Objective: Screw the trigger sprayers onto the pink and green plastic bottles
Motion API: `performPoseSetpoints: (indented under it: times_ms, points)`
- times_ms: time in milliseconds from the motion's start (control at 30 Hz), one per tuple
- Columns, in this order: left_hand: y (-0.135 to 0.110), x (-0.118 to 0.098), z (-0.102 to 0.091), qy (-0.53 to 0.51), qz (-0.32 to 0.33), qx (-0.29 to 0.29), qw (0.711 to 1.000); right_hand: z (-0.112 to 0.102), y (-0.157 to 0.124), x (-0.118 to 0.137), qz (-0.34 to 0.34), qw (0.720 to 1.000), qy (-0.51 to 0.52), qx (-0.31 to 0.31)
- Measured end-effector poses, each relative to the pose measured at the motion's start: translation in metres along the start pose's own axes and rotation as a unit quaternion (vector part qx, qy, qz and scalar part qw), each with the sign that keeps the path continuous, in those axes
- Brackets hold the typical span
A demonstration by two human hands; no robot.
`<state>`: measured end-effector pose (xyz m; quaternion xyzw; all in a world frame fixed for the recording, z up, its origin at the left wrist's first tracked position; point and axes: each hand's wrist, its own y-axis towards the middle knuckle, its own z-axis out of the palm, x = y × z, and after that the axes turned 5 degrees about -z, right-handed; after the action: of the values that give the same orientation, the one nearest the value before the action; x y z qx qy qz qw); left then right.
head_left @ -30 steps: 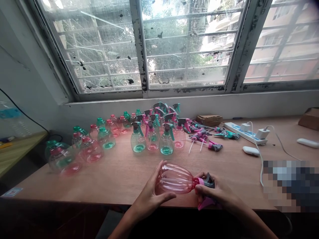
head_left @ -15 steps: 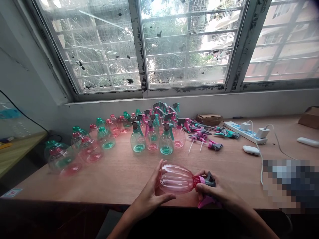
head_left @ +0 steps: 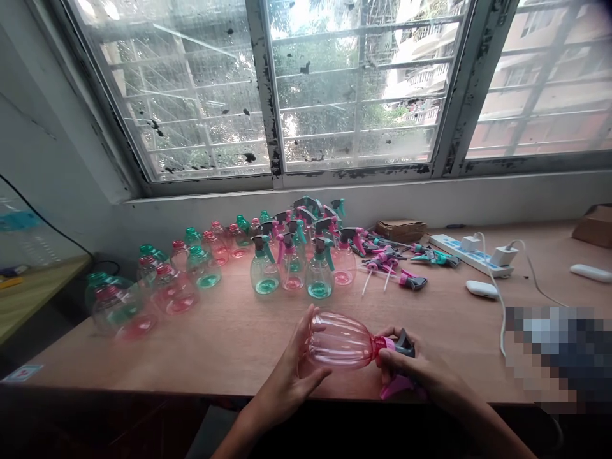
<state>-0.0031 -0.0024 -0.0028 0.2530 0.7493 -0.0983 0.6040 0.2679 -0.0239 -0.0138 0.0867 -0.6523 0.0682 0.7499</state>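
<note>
A clear pink spray bottle (head_left: 340,341) lies sideways in the air above the table's front edge, its base to the left and its neck to the right. My left hand (head_left: 299,363) is cupped round the base, with thumb and fingers against the plastic. At the neck, my right hand (head_left: 406,366) grips the pink collar of the spray head (head_left: 405,344), which has a grey top and a pink trigger pointing down. The collar sits against the bottle's neck; how tightly it is screwed on I cannot tell.
Bottles with spray heads (head_left: 319,274) stand in a group beyond my hands. Open-necked pink and green bottles (head_left: 174,290) stand to the left. Loose spray heads (head_left: 414,282) lie to the right, near a power strip (head_left: 471,254) with a white cable. A window is behind the table (head_left: 229,357).
The fingers and thumb of my left hand have shifted slightly round the bottle's base. My right hand keeps its grip at the collar, nearly unmoved.
</note>
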Motion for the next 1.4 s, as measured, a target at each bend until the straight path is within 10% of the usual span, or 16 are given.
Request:
performPoseSetpoints:
  times_ms: [1400]
  points:
    - [0.001, -0.004, 0.002, -0.048, -0.031, -0.014, 0.998, 0.005, 0.0, 0.001, 0.001, 1.0, -0.009, -0.023]
